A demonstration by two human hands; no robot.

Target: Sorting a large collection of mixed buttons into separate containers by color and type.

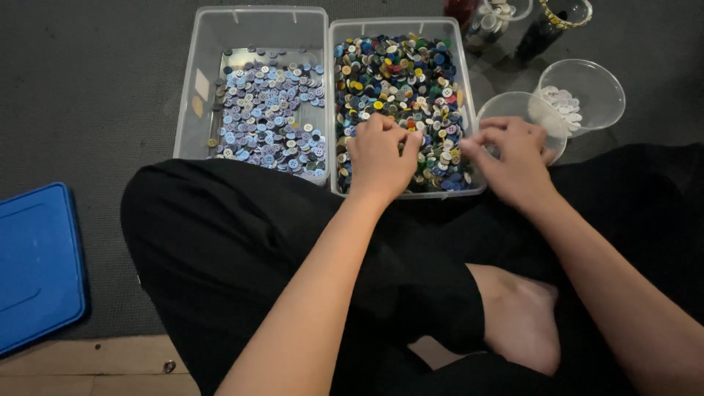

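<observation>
Currently both hands are down at the near end of the mixed-button bin. Left hand (pixel 379 155), centre of frame, knuckles up, fingers curled into the heap; fingertips look pinched together at the button surface, but whether a button is actually caught between them cannot be told. Right hand (pixel 513 158), just right of centre, hovers over the bin's right wall, thumb and fingers drawn together, possibly on something small; contents hidden.

Mixed buttons (pixel 400 95): many colours, filling the clear rectangular bin (pixel 469 103), centre top of frame.

Left of it, touching wall to wall, a second clear bin (pixel 192 95) holds blue and lilac buttons (pixel 268 117) in a thinner layer, part of the floor bare.

Right of the hands: an empty-looking clear round cup (pixel 513 108), and behind it another clear cup (pixel 598 88) with a few white buttons (pixel 563 103).

Judgement: picking step, a button being singled out of the mixed heap. Placing it would call for a firm pinch, a lift clear of the bin wall, and a match of colour to container.

Outward: dark glass vessels (pixel 546 26) at upper right, grey mat (pixel 88 88) beneath, blue lid (pixel 37 264) at lower left, black-clad crossed legs (pixel 242 249) in the foreground.
</observation>
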